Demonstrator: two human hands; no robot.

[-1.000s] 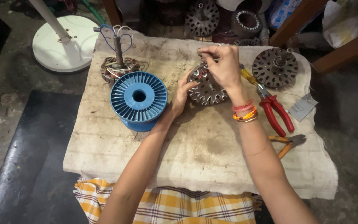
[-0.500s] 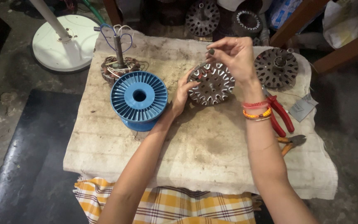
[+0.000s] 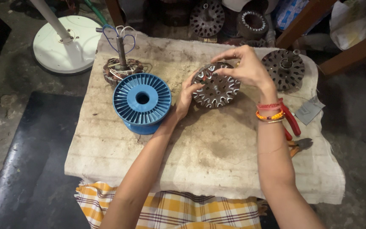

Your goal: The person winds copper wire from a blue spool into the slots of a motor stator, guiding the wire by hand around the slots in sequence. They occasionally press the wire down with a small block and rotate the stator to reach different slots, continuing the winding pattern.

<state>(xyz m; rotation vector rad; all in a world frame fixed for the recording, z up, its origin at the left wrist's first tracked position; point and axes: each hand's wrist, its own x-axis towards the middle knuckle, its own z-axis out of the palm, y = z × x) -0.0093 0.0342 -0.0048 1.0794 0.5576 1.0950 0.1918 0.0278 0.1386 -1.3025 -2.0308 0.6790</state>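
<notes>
Lifted slightly, right hand (image 3: 244, 68) pinches above the round, slotted, dark stator (image 3: 216, 86).

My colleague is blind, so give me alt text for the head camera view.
Two bare hands work on a round slotted metal stator core on a cloth-covered table: left hand steadies its edge, right hand pinches above. A blue spool sits left.

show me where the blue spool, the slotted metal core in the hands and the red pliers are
blue spool (image 3: 142, 101), head view, on its ribbed top flange.
slotted metal core (image 3: 217, 90), head view, on its toothed face.
red pliers (image 3: 292, 121), head view, on a red handle.
</notes>
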